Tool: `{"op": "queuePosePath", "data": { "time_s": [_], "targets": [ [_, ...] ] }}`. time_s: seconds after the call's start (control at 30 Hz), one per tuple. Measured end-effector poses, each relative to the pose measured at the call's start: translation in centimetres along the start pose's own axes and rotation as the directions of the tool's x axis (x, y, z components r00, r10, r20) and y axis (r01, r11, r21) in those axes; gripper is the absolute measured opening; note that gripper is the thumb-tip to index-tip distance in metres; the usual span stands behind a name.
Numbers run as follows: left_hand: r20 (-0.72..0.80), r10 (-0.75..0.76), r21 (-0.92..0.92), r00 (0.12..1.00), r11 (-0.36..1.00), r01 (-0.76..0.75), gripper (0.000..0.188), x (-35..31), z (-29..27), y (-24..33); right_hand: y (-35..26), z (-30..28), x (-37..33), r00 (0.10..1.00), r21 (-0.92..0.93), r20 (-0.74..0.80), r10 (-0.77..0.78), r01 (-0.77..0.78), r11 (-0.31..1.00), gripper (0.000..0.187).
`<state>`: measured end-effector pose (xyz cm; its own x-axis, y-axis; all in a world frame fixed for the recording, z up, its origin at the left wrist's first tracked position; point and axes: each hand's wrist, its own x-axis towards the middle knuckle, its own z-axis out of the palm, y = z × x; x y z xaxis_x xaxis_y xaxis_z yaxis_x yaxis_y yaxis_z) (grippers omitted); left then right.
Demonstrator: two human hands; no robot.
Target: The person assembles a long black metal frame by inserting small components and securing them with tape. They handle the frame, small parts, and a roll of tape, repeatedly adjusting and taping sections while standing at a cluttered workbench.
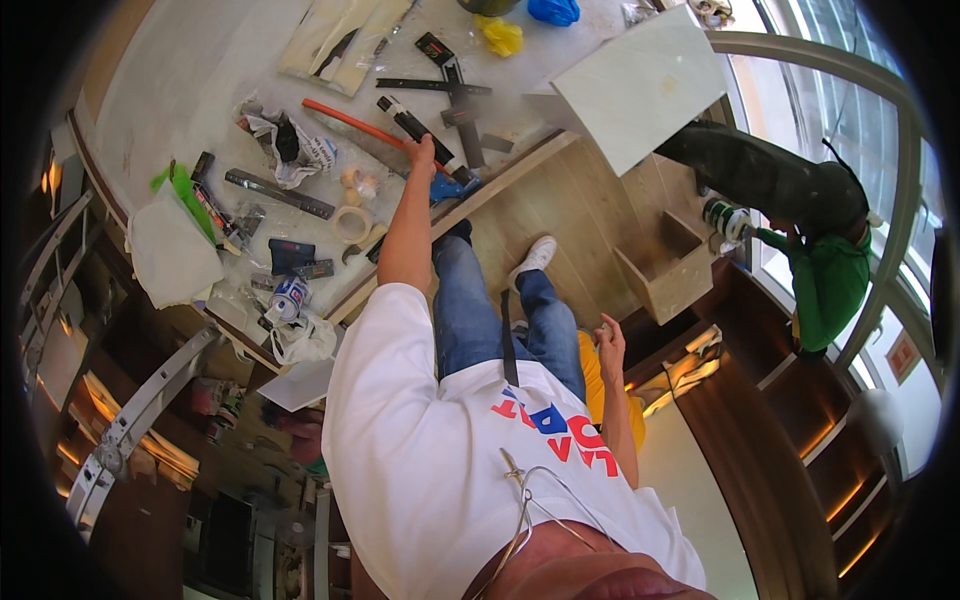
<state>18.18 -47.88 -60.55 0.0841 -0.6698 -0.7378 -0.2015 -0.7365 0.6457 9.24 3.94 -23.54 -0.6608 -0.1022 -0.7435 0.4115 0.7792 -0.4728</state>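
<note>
My left hand [420, 152] reaches out over the worktable [220, 70], its fingers closed on a black cylindrical tool [407, 118] with a pale band. An orange-red rod [345, 118] runs up to the same hand; whether the fingers touch it too, I cannot tell. Something blue [445, 190] lies just under the hand. Beyond it rests a black cross-shaped metal piece [460, 95]. My right hand [610, 345] hangs beside my hip with its fingers apart and holds nothing. A yellow surface [592, 385] shows behind it.
Nearby on the table are a crumpled plastic bag [290, 140], a tape roll [351, 225], a flat black bar [280, 193] and a can [289, 298]. A white board [640, 90] juts out. Right are an open wooden box [665, 270] and a green-sleeved person [830, 285].
</note>
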Motion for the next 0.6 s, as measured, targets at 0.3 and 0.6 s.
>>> {"op": "queuePosePath", "data": {
  "time_s": [0.3,0.6],
  "targets": [
    [0.108,0.127,0.14,0.986,0.98,-0.142,0.044,-13.3,1.5,0.8,0.9,-6.6,4.6,0.997,0.058,-0.033,-0.062,0.064,0.996,0.042],
    [0.428,-0.061,0.385,0.902,0.915,-0.12,0.039,-37.4,6.6,-3.8,-4.7,-19.7,21.6,0.891,-0.086,0.011,-0.453,0.452,0.888,0.052]
  ]
}}
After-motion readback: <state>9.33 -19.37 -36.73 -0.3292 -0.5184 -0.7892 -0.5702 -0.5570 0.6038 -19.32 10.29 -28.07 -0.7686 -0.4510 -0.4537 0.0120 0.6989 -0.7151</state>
